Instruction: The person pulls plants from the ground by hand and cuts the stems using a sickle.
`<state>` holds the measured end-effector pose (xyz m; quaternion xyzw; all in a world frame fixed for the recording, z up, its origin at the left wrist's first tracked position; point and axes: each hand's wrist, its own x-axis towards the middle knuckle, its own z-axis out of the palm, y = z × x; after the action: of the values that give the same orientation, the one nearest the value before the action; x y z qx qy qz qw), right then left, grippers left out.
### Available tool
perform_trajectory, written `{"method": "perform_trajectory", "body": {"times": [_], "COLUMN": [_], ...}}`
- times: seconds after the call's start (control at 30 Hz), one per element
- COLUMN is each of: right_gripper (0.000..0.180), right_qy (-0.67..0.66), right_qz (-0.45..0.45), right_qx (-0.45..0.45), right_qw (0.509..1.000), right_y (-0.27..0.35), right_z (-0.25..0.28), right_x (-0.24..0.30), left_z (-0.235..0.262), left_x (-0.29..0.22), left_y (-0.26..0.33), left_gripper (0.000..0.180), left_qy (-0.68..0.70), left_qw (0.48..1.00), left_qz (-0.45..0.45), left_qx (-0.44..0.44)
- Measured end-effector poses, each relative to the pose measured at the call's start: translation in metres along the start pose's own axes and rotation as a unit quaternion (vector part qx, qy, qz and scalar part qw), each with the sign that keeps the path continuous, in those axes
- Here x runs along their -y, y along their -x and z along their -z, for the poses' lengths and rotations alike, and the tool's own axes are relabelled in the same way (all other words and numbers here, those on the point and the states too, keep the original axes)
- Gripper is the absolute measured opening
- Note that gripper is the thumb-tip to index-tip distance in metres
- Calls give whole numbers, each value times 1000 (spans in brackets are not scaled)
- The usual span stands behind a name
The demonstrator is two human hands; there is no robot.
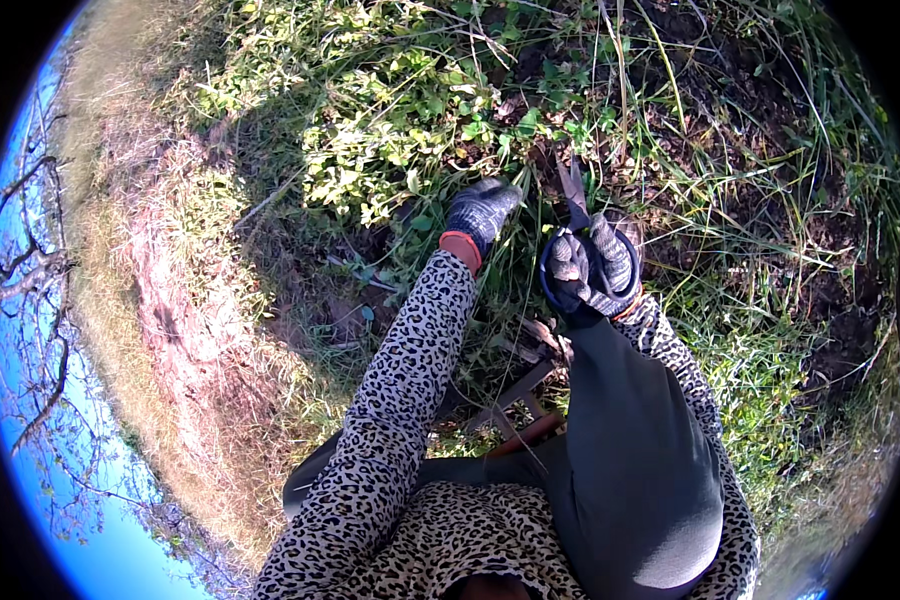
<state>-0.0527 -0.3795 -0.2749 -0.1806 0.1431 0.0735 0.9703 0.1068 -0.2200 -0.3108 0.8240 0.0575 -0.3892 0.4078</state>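
Note:
My left hand [485, 208], in a dark grey knit glove with an orange cuff, is closed on green grass [515, 205] among low leafy plants. To its right, my right hand [610, 262], gloved in the same grey, grips a pair of scissors [574, 195] by their large looped dark-blue handles. The blades point away from me, toward the plants and brown soil, and look slightly parted. A small gap separates the scissors from my left hand. The ends of the grass in my left fist are partly hidden.
Bright leafy plants [370, 160] spread beyond my left hand; long grass [730, 190] and dark soil lie to the right. My bent knee in dark trousers [640, 450] rises beside my right forearm. Slatted brown pieces [518, 402] show below me. Bare tree branches [45, 270] stand far left.

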Motion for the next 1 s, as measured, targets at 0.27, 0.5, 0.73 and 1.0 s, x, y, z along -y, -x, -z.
{"method": "perform_trajectory", "body": {"times": [0.27,0.5,0.73,1.0], "right_gripper": [47,34,39,45], "right_qy": [63,88,267,331], "right_qz": [-144,-156,-69,-89], "right_qx": [-5,-51,15,21], "right_qw": [988,983,961,939], "right_y": [-2,-13,-36,-25], "right_z": [-5,-18,14,2], "right_x": [-3,-5,-23,-5], "left_z": [9,13,10,78], "left_x": [-22,-45,-11,17], "left_y": [-5,11,-7,46], "left_gripper": [29,35,40,27], "left_qy": [161,18,-68,-162], "left_qw": [985,998,994,976], "left_qz": [-45,-63,-74,-143], "left_qx": [-32,-27,-48,28]}}
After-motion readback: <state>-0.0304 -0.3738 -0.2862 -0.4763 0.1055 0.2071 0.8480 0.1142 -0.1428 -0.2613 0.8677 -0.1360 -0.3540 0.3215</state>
